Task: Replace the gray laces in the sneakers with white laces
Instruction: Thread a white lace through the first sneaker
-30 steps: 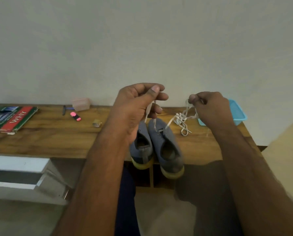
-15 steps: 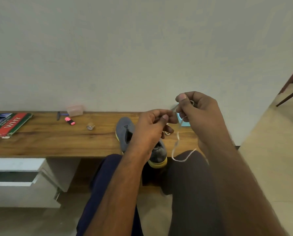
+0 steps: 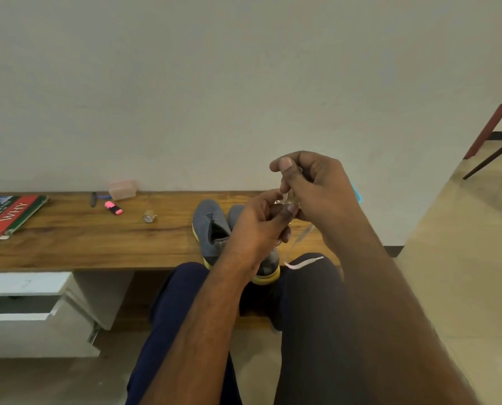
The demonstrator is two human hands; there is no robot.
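Both hands work a white lace [image 3: 303,263] in the air above the gray sneakers [image 3: 214,229], which stand side by side at the near edge of the wooden counter [image 3: 83,241]. The right hand [image 3: 317,188] has its grip pinched on the lace between thumb and fingers, and the left hand [image 3: 261,226] pinches it just below, the two hands touching. A loose end trails down and lies on the right knee. The likely trouble is a tangle tightening into a knot if the hands pull apart too hard, or the thin lace slipping from the pinch and dropping to the floor. Compared with a second ago, the hands have closed together from well apart, the bundle of lace has left the counter, and the view has swung right.
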